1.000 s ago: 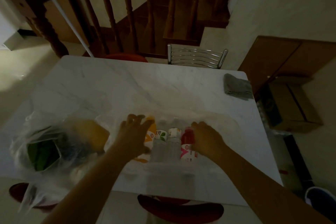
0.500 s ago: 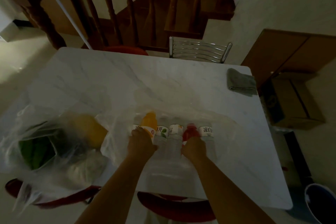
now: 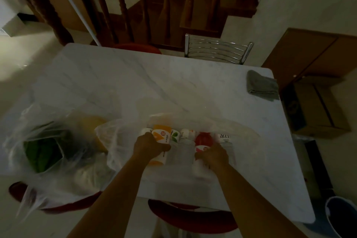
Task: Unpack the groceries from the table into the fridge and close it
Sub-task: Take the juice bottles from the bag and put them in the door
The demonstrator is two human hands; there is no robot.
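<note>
A row of several drink bottles lies on a thin plastic bag on the white marble table (image 3: 135,83), near its front edge. My left hand (image 3: 149,147) is closed around the orange bottle (image 3: 161,135). My right hand (image 3: 213,155) is closed around the red bottle (image 3: 202,140). Between them lie clear water bottles (image 3: 183,139), and another clear one (image 3: 225,138) lies to the right of the red. At the left sits a clear plastic bag (image 3: 50,147) holding green vegetables, something yellow and something pale. The fridge is out of sight.
A folded grey cloth (image 3: 261,88) lies at the table's far right corner. A metal chair back (image 3: 217,50) stands beyond the table, red stools (image 3: 191,216) at the near edge. A cardboard box (image 3: 316,108) and a blue bucket (image 3: 341,216) are on the floor at right.
Both hands went from resting spread over the bottles to drawing back and closing, left on the orange bottle and right on the red one. The view shifted slightly.
</note>
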